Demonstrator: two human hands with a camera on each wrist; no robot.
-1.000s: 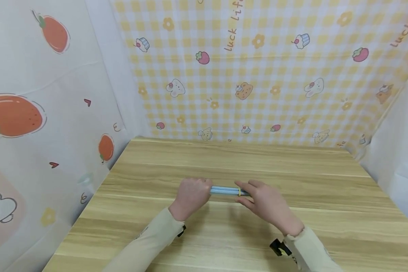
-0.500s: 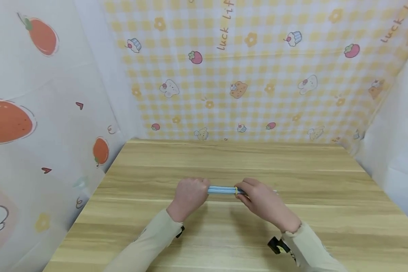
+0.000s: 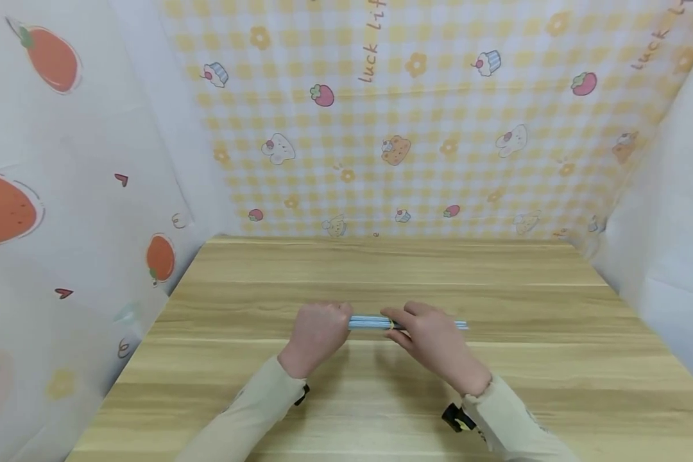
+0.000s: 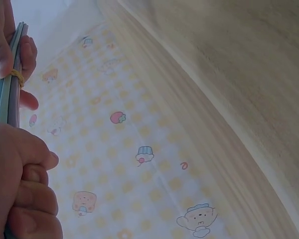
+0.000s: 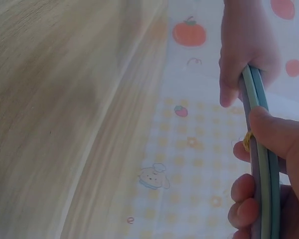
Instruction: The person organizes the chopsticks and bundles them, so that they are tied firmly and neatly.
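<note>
A bundle of slim pastel sticks, which look like chopsticks, is held level above the table in the head view. My left hand grips one end in a fist. At the bundle's middle, the thumb and fingers of my right hand pinch the sticks beside a yellow rubber band. Beyond that hand the other ends stick out. Both wrist views show green, blue-green and purplish chopsticks lying side by side, with the band looped round them. The ends inside my left fist are hidden.
The wood-grain table extends beneath both hands. Behind it hangs a yellow checked cloth with cartoon prints. White cloth walls stand at the left and right.
The right fingers closed at the band, then loosened a little. The band now sits slightly nearer the left hand, and the bundle's right ends show past the right hand. The head view has shifted slightly.
</note>
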